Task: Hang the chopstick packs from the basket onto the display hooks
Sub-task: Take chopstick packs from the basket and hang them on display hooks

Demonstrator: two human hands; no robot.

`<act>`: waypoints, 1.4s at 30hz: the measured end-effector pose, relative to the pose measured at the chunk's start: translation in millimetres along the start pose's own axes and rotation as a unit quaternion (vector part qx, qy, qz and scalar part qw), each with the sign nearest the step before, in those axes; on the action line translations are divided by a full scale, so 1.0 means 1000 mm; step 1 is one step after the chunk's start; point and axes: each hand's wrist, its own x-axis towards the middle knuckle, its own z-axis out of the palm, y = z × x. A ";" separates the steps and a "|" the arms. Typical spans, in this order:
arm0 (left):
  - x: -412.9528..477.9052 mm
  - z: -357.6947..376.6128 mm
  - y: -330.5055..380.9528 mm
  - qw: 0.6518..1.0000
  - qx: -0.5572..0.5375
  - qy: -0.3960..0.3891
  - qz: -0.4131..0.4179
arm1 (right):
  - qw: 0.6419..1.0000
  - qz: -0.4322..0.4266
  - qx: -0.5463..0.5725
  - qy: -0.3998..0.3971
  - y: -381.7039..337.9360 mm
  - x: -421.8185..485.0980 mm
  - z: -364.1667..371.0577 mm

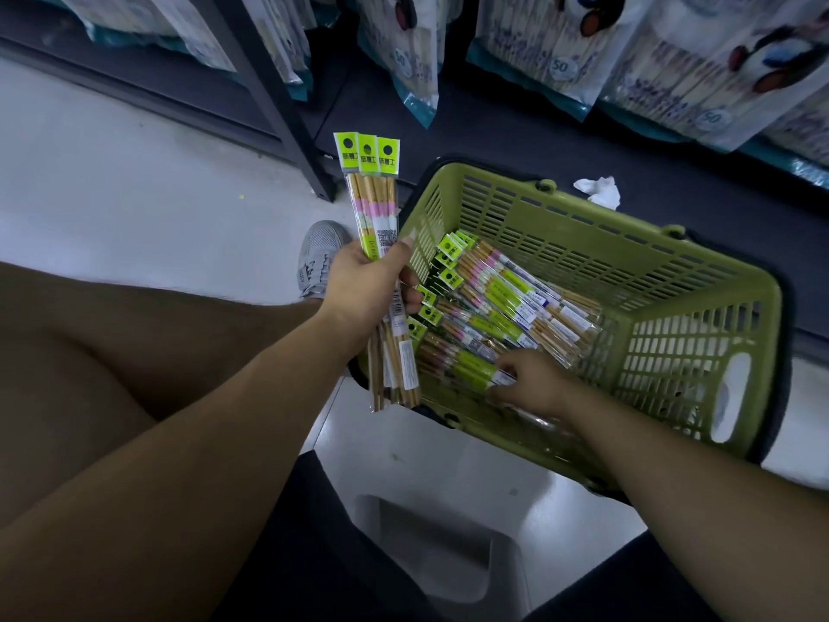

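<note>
Over the left rim of the green basket point(583, 217), my left hand point(368, 289) grips a bundle of three chopstick packs point(374, 208). My fingers and thumb are curled round the middle of the bundle. Its yellow-green header cards point to the far side and the stick ends hang down on the near side. The basket sits on the pale floor to the right, against the dark shelf base. Inside it, the loose packs point(502, 298) lie piled flat, with their header cards to the left. My right hand point(534, 381) reaches into the near part of the pile, with thumb and fingers pinching the end of the nearest pack point(471, 368), which lies on the others. Past the far rim a crumpled white tissue point(599, 188) lies on the shelf base. Large bags point(560, 42) hang above it. My grey shoe point(320, 253) shows just left of the bundle.
</note>
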 end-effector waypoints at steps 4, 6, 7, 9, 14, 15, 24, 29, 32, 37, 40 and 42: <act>-0.002 0.002 0.000 1.000 -0.002 0.003 0.001 | 0.999 0.003 0.031 0.020 -0.003 -0.002 -0.019; -0.004 0.002 0.001 1.000 0.007 0.003 0.005 | 0.999 0.010 0.037 0.026 -0.006 -0.008 -0.033; -0.005 0.003 0.001 1.000 0.014 0.002 0.005 | 0.998 0.015 0.046 0.027 -0.008 -0.013 -0.042; -0.008 0.005 0.002 1.000 0.028 -0.009 0.004 | 0.995 0.016 0.086 0.039 -0.012 -0.023 -0.061; -0.016 0.018 0.001 0.999 0.036 0.009 0.001 | 0.976 -0.005 0.199 0.091 -0.048 -0.044 -0.099; -0.017 0.022 0.002 1.000 0.014 0.017 0.005 | 0.967 -0.009 0.231 0.108 -0.058 -0.050 -0.104; -0.034 0.048 0.030 0.989 -0.139 -0.057 -0.006 | 0.942 -0.129 0.227 0.212 -0.143 -0.082 -0.101; -0.022 0.032 0.034 0.989 -0.139 -0.020 -0.043 | 0.952 -0.095 0.223 0.188 -0.123 -0.069 -0.092; -0.013 0.017 0.030 0.993 -0.104 -0.023 -0.045 | 0.966 -0.026 0.175 0.186 -0.082 -0.046 -0.082; -0.003 0.002 0.015 0.998 -0.040 -0.049 -0.028 | 0.979 0.089 0.086 0.163 -0.025 -0.013 -0.056; 0.002 0.001 0.008 0.997 -0.046 -0.059 -0.034 | 0.982 0.103 0.049 0.152 -0.016 0.002 -0.049; 0.005 0.000 0.005 0.996 -0.059 -0.064 -0.035 | 0.983 0.106 0.015 0.146 -0.013 0.011 -0.049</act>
